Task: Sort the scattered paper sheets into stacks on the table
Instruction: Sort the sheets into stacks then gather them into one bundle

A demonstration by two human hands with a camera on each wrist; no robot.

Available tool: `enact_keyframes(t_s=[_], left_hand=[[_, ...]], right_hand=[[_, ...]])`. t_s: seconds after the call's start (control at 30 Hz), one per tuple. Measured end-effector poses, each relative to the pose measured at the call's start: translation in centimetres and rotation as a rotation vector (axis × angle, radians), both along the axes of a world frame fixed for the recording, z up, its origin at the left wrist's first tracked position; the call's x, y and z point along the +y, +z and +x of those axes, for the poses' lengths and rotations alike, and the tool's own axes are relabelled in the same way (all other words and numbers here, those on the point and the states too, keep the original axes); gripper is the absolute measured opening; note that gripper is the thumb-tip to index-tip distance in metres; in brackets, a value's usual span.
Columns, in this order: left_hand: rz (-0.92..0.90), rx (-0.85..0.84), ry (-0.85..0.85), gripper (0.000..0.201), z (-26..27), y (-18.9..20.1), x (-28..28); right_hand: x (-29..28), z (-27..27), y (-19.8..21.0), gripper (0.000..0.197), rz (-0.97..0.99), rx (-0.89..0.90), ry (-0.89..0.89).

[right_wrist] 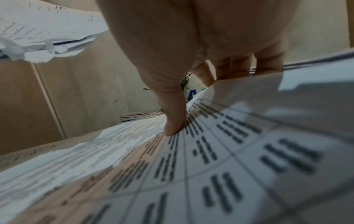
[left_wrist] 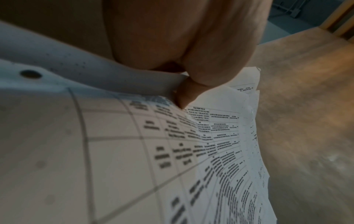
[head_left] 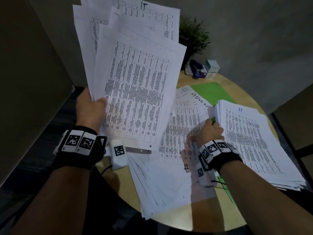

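My left hand [head_left: 91, 107] holds up a fanned bundle of printed table sheets [head_left: 135, 82] above the table's left side; its thumb [left_wrist: 191, 94] pinches the sheets [left_wrist: 210, 151] near a bottom corner. My right hand [head_left: 209, 128] is low on the round wooden table [head_left: 184, 78], gripping the lifted right edge of a printed sheet [head_left: 184, 122] in a pile marked "ADMIN". Its thumb [right_wrist: 172, 121] presses on top of that sheet [right_wrist: 229, 151] and the fingers curl under it. A thick stack marked "IT" [head_left: 250, 136] lies just right of that hand.
A loose, skewed pile of sheets [head_left: 160, 180] overhangs the table's near edge. A green folder [head_left: 210, 92] lies behind the piles. At the back stand a potted plant [head_left: 193, 36], a blue stapler [head_left: 196, 68] and small boxes [head_left: 211, 67]. Walls close in behind.
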State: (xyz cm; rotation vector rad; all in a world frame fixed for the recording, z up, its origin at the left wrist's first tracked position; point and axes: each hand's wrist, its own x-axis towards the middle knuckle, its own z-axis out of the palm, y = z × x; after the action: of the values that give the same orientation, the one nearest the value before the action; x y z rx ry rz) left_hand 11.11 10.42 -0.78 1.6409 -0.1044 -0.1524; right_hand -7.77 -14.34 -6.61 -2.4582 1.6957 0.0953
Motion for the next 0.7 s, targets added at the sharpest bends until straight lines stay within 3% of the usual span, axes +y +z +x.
enact_keyframes(t_s=[0.17, 0.37, 0.57, 0.7], left_hand=[[-0.007, 0.003, -0.009, 0.041, 0.1, -0.2, 0.0], [-0.03, 0.015, -0.019, 0.04, 0.1, -0.2, -0.1], [-0.06, 0.014, -0.038, 0.041, -0.2, -0.1, -0.2], [-0.056, 0.017, -0.053, 0.04, -0.3, -0.2, -0.1]], right_hand=[[-0.7, -0.3, 0.5, 0.045, 0.018, -0.166, 0.079], [-1.6, -1.0, 2.6, 0.016, 0.053, -0.285, 0.152], [-2.4, -1.7, 3.6, 0.03, -0.06, -0.324, 0.191], [-2.4, -2.6, 3.8, 0.023, -0.103, -0.354, 0.193]])
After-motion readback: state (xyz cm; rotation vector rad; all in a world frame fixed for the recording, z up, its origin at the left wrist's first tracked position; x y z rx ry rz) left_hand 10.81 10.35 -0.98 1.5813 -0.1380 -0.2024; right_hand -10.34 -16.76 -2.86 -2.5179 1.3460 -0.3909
